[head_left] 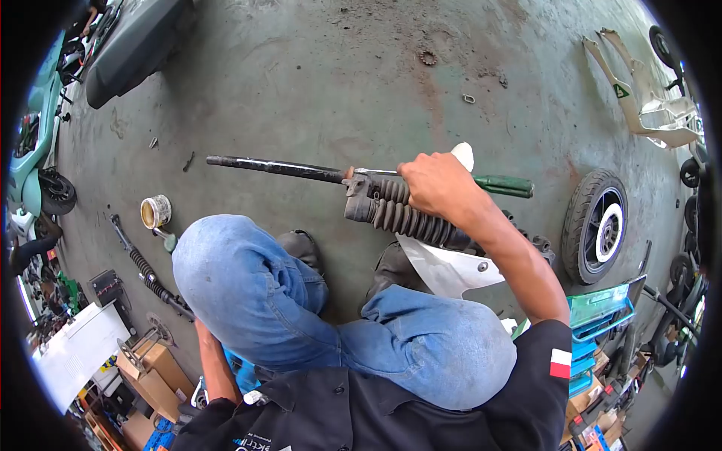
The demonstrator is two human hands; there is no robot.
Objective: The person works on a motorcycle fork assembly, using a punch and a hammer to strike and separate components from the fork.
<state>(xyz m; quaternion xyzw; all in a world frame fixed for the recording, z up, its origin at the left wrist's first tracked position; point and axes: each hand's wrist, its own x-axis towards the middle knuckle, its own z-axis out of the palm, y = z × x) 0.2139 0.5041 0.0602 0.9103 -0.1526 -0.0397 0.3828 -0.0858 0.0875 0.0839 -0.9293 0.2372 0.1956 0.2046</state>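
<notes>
One fork assembly (pixel 361 203) lies on the grey, stained floor (pixel 263 90), in front of two dark boots (pixel 302 254). Counted on it: one long, smooth black tube (pixel 274 167) and two ribbed sleeves (pixel 414 223), matt and accordion-shaped. Elsewhere: one wheel (pixel 596 225), one tin (pixel 156 212), one spring-coiled shaft (pixel 141 263), one small toothed ring (pixel 428 58), one oval metal link (pixel 468 98).

Materials: wheel has a treaded black tyre, dark rim and flat white disc; tin is round-mouthed with yellowish contents. One white panel (pixel 455 269), smooth, curved and pierced by a hole, lies near side of the sleeves. One pale curved frame (pixel 654 124) bears a green emblem, far right.

Right grip (pixel 442 183): clenched around a thin metal rod (pixel 380 173), whose far end meets the tube's base. One green cylinder (pixel 504 186) emerges on the opposite side; whether it joins the rod cannot be told. The fork assembly sits directly beneath this grip, its tube running out leftward. Left forearm (pixel 216 364) runs behind the knee; left grip hidden there, state cannot be told.
</notes>
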